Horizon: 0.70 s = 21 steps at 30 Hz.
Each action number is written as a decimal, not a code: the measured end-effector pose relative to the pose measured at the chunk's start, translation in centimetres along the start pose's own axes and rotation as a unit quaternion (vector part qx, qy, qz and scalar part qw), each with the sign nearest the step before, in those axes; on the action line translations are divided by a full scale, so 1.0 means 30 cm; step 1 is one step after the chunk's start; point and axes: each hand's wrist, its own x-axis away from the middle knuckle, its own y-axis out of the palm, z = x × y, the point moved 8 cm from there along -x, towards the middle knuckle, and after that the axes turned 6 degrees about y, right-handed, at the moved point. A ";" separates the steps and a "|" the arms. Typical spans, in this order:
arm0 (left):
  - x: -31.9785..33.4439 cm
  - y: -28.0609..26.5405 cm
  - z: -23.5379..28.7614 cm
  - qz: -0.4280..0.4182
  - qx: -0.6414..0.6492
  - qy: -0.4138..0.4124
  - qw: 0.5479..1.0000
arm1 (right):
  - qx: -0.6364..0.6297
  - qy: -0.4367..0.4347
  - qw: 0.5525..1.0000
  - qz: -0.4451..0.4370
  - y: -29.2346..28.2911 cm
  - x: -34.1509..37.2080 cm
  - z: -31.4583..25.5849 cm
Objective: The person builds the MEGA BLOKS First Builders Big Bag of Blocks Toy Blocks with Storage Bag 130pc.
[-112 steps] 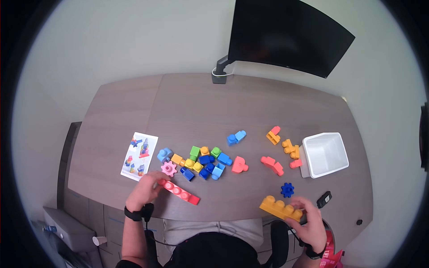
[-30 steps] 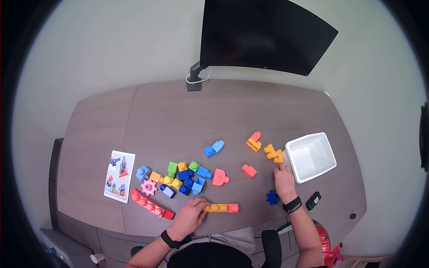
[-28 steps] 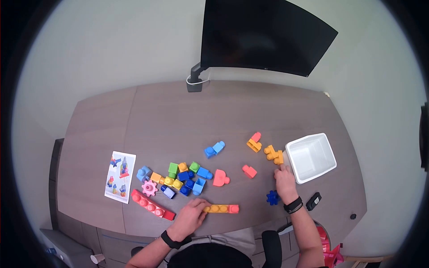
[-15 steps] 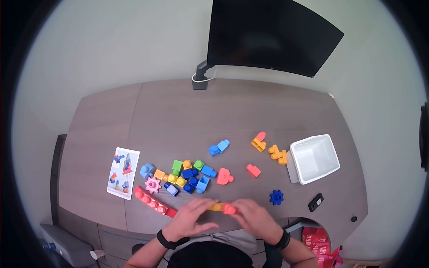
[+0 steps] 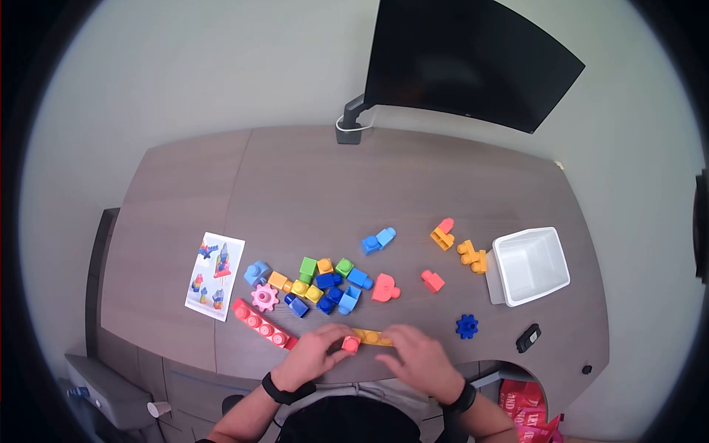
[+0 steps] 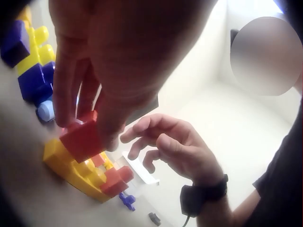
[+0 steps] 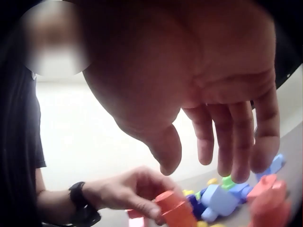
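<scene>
My left hand (image 5: pixel 314 356) pinches a red toy building block (image 6: pixel 81 142) between thumb and fingers, right over the left end of a long yellow block (image 5: pixel 374 337). The yellow block lies near the table's front edge, its studs facing up. On its right end sits another red block (image 6: pixel 117 180), which the right hand hides in the head view. My right hand (image 5: pixel 422 362) hovers beside that end, fingers loosely bent, with nothing in its grasp. A long red block (image 5: pixel 262 327) with several round studs lies to the left of the left hand.
Several loose blue, green and yellow blocks cluster beyond the hands, beside a pink gear (image 5: pixel 264 297). A picture sheet (image 5: pixel 215 276) lies at left. Toward the right are a blue gear (image 5: pixel 467 326), a white bin (image 5: pixel 498 269) and a small black device (image 5: pixel 528 338).
The right hand has come from beside the white bin to the yellow block. A red block, near the right fingers half a second ago, is now in the left hand.
</scene>
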 end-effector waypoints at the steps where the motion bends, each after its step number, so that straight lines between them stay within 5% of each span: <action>1: 0.001 0.000 -0.020 0.004 0.024 -0.033 0.999 | 0.015 0.008 1.000 0.024 -0.042 -0.011 0.043; 9: -0.021 -0.003 -0.001 0.019 0.025 -0.017 0.999 | 0.095 0.201 0.967 0.126 -0.359 -0.118 0.413; 13: -0.039 0.023 -0.003 0.018 -0.009 0.024 1.000 | 0.129 0.149 0.972 0.130 -0.259 -0.181 0.552; 16: -0.046 0.045 -0.001 0.011 -0.031 0.029 0.999 | 0.144 0.220 0.961 0.086 -0.189 -0.229 0.577; 21: -0.048 0.053 -0.002 0.009 -0.058 0.003 0.998 | 0.141 0.183 0.970 0.070 -0.099 -0.283 0.580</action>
